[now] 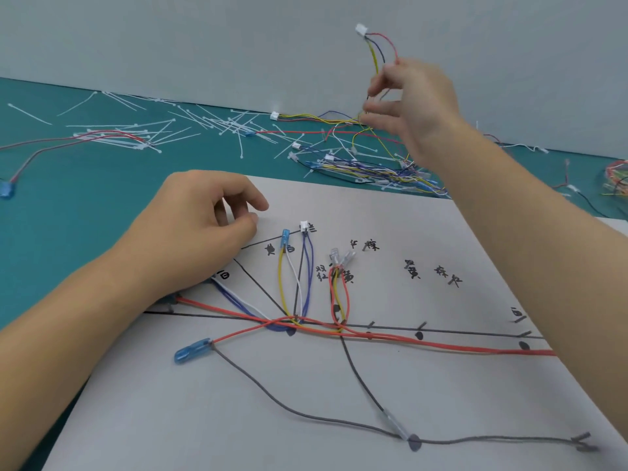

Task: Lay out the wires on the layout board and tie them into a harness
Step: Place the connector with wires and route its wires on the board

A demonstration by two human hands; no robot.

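The grey layout board (pixel 339 409) carries drawn black lines and handwritten labels. Several wires lie on it: a long red wire (pixel 441 345) along the main line, yellow, white and blue loops (pixel 294 283) with a blue terminal, a red-yellow loop (pixel 339 300), and a grey wire (pixel 306 414) with a blue terminal (pixel 192 350). My left hand (pixel 193 229) rests on the board's upper left with loosely curled fingers, holding nothing visible. My right hand (pixel 414 107) is raised above the loose wire pile and pinches a small red, yellow and blue wire set (pixel 377 52) with a white connector (pixel 361 29).
A tangled pile of loose wires (pixel 373 168) lies on the teal mat behind the board. White cable ties (pixel 204 125) are scattered along the back wall. A red wire pair with a blue terminal (pixel 6 190) lies at far left. More coloured wires (pixel 616 178) sit at far right.
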